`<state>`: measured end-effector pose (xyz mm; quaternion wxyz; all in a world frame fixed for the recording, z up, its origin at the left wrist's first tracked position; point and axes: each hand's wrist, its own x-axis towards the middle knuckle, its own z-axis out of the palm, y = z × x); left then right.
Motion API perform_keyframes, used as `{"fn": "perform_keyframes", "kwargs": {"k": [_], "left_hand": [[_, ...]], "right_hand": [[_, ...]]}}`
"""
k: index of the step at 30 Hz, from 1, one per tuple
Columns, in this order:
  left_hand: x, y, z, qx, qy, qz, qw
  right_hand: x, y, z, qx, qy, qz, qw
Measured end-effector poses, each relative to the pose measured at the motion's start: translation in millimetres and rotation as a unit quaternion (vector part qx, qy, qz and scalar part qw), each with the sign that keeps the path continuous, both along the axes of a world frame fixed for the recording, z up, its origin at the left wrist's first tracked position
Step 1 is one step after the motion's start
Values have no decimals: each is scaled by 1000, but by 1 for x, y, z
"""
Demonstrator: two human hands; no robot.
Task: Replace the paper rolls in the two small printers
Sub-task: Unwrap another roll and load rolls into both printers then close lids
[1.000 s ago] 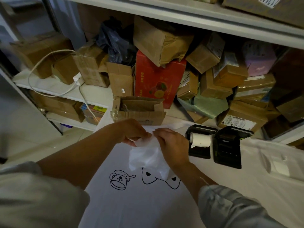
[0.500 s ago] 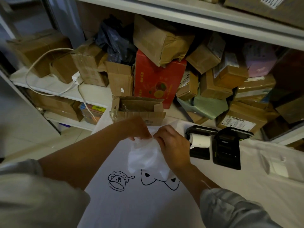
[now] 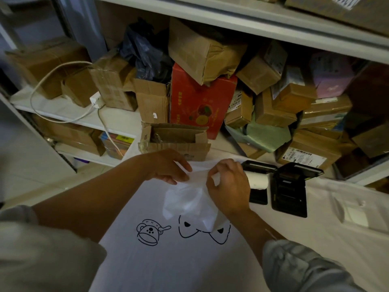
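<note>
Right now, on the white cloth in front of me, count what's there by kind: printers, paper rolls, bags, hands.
Black printers, lids open: 2
White paper rolls in view: 1
White plastic bags: 1
Hands gripping the bag: 2, left hand, right hand
Total: 6

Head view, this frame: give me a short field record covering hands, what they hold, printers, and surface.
left hand: pinches the top of the white plastic bag
right hand: grips the same bag's top from the other side
bag contents: cannot tell
left printer: lid open, paper roll in it
right printer: lid open, no roll visible
surface: white cloth with black cartoon drawings
behind: shelf stacked with cardboard boxes
</note>
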<state>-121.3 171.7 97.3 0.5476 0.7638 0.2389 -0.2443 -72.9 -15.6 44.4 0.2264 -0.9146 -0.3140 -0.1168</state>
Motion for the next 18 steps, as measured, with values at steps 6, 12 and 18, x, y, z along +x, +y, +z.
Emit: {"fn": "perform_keyframes", "kwargs": {"k": [6, 12, 18], "left_hand": [[0, -6, 13, 74, -51, -32, 995], [-4, -4, 12, 116, -72, -25, 990], [-5, 26, 3, 257, -146, -65, 953]], "right_hand": [[-9, 27, 15, 71, 240, 100, 963], [-5, 37, 20, 51, 279, 91, 955], [14, -7, 5, -148, 281, -26, 948]]}}
